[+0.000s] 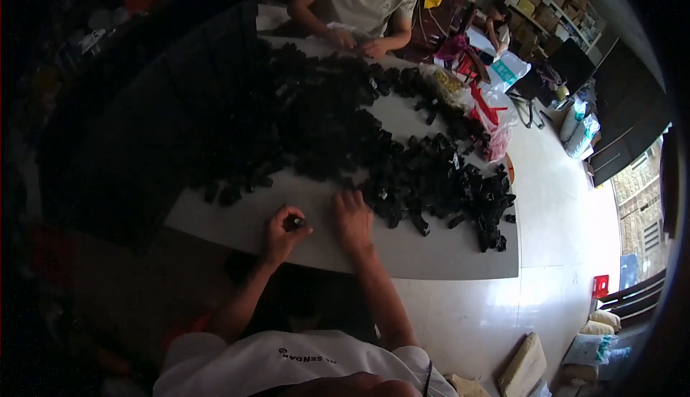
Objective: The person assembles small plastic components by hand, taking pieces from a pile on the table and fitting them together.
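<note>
A wide heap of small black plastic pieces (424,174) covers much of the pale table (237,217). Close to the table's near edge, my left hand (277,237) curls its thumb and fingers round one small black piece (297,222) with a light spot on its end. To its right, my right hand (353,219) rests palm down on the tabletop. Its fingers reach forward to the near fringe of the heap, where a few loose black pieces lie by the fingertips. What lies under its palm is hidden.
A large dark crate (144,124) stands at the left. Across the table another person's hands (359,43) work at the heap. Plastic bags (496,127) sit on the right edge. Beyond are a bright floor (553,239), sacks (589,350) and shelves of boxes (553,2).
</note>
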Tool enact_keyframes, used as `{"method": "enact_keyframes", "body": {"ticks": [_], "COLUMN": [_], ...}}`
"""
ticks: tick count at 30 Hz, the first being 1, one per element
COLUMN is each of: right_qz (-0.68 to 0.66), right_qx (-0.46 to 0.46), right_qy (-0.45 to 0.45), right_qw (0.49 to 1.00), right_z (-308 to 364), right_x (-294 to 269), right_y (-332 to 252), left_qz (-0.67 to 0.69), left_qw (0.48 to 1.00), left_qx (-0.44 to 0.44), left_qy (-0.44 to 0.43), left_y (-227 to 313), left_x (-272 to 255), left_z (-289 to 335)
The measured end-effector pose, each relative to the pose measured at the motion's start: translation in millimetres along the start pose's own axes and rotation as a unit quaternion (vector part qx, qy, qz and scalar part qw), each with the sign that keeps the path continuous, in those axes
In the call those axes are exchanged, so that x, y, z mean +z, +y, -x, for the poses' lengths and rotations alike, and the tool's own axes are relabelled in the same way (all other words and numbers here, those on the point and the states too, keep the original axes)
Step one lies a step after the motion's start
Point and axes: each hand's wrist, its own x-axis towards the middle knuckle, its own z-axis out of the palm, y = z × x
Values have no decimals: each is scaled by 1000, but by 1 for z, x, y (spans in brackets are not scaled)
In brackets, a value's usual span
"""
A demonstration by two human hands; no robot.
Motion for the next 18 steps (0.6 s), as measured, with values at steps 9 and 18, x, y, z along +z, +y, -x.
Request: {"method": "enact_keyframes", "body": {"ticks": [9,18], "right_qz": [-220,-172], "right_qx": [19,48], "right_qy": [90,101], "right_qw": [971,979], "right_z": [12,60], "right_x": [0,-9], "right_y": [-2,13], "left_qz": [-146,-56], "left_qw": [985,996], "left_qx": [94,72], "left_qy": [-15,8], "left_y": [3,-16], "left_x": [-2,3], "left_z": [4,9]}}
